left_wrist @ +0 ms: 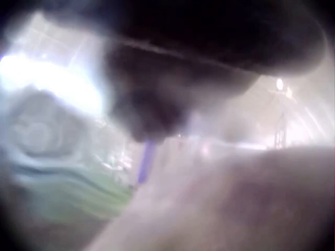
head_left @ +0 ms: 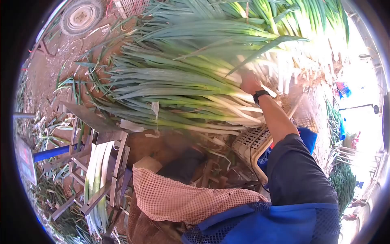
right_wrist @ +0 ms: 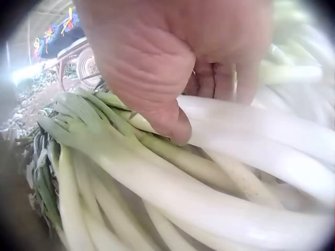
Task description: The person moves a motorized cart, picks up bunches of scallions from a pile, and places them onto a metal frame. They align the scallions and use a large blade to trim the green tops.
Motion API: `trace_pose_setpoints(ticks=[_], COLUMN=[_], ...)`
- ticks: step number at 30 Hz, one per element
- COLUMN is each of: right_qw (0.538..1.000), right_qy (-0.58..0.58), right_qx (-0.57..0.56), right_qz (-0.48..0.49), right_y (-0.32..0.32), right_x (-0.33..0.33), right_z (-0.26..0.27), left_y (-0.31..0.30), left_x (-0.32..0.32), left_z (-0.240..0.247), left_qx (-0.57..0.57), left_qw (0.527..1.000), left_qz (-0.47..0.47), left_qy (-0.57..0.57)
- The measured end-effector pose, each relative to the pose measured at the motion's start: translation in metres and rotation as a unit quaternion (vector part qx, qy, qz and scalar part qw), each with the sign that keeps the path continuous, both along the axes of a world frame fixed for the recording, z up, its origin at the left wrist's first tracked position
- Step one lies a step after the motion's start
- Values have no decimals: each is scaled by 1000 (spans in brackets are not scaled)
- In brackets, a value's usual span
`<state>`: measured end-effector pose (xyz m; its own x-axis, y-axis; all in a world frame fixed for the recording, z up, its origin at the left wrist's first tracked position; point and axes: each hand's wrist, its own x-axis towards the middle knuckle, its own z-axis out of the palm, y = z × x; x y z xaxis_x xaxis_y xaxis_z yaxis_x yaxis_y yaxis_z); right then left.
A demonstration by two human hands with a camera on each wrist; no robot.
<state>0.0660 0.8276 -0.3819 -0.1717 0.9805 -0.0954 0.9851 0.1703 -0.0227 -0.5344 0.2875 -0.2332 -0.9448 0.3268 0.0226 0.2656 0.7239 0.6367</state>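
A thick heap of long green-leaved leeks (head_left: 174, 87) lies across the middle of the head view, white ends to the right. Among those white ends is my right hand (head_left: 251, 82), a black watch on its wrist. Up close, the right wrist view shows the right hand (right_wrist: 172, 57) with its thumb on one side of a white leek stem (right_wrist: 230, 117) and its fingers curled over the far side. My left hand does not show in the head view; the left wrist view is badly blurred, with a skin-toned surface at lower right and a dark shape above.
A beige plastic crate (head_left: 252, 142) stands below the white ends. Left of it is a metal frame (head_left: 118, 171) with leeks (head_left: 97, 175) held in it. Pink checked cloth (head_left: 191, 199) and blue cloth (head_left: 284, 223) lie nearest the body. A wheel (head_left: 81, 16) is at top left.
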Motion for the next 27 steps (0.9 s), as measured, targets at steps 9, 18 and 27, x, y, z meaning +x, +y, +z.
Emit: trace_pose_setpoints(ticks=[9,18,27], right_qw=[995,935,904], right_qy=[-78,138,276], right_qx=[-58,-319,-327], right_qz=[-10,73,-3], right_y=[27,-4,-69], right_x=[-19,-61,-80], right_z=[17,104,91], left_y=[12,215,252], left_x=[24,191,306], left_z=[41,43,-51], left_qx=[-31,290,102], left_qw=[998,864,701], left_qz=[-49,-228,-172], left_qy=[7,-344,-685])
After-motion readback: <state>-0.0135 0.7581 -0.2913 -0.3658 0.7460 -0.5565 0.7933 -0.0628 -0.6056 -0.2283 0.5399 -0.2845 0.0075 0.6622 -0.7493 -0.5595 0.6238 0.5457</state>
